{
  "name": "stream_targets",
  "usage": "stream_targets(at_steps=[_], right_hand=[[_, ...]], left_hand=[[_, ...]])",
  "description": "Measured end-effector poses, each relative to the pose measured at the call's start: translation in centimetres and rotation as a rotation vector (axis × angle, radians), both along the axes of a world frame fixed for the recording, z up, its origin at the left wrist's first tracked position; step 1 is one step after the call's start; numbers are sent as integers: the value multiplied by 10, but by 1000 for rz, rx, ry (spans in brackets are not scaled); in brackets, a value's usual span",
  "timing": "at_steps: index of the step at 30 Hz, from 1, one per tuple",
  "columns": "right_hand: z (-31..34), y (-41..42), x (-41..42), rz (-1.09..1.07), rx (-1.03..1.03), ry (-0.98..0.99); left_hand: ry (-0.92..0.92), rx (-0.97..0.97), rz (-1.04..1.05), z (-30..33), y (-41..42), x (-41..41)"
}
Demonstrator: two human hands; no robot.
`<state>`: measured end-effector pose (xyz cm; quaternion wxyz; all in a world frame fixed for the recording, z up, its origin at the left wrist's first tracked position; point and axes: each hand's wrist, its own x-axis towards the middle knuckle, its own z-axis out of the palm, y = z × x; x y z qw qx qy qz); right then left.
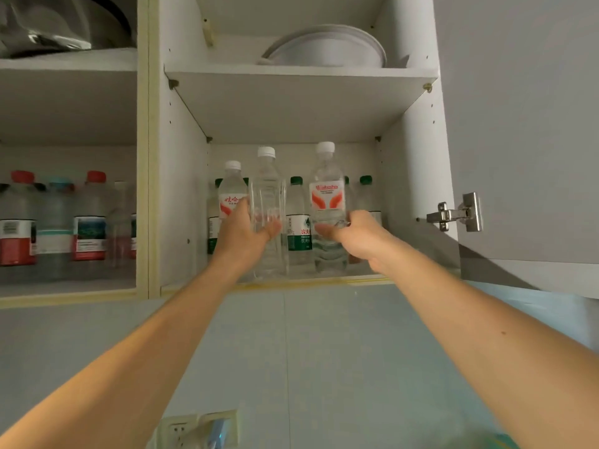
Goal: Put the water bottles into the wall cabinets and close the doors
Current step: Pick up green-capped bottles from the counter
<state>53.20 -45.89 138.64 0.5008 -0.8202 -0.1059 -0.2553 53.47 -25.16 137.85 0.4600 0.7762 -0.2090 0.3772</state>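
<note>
The left hand (241, 233) grips an unlabelled bottle (268, 215) and the right hand (359, 236) a red-labelled bottle (326, 205), both at the lower shelf's front edge (366, 281); shoving them in could topple the green-capped bottles (299, 222) crowded behind, with open room only along that edge

Green-capped bottles (299, 222) crowd the lower shelf's back at frame centre; open air remains above their caps.
</note>
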Motion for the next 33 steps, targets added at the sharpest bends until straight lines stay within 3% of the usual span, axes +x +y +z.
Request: stream_targets(at_steps=[6,18,20,24,28,33], right_hand=[[9,6,23,-29,-135,64],[4,10,26,-3,-177,56],[0,14,19,-54,-205,-54],[-31,31,-5,-200,-93,-516],[-102,53,-35,15,-3,-804],[-217,98,-51,350,7,-582]], left_hand=[[74,15,81,4,-15,30],[115,177,140,0,-22,30],[51,183,166,0,-14,19],[-187,112,228,-17,10,-13],[-308,56,199,-76,44,-53],[-227,0,291,-174,96,-87]])
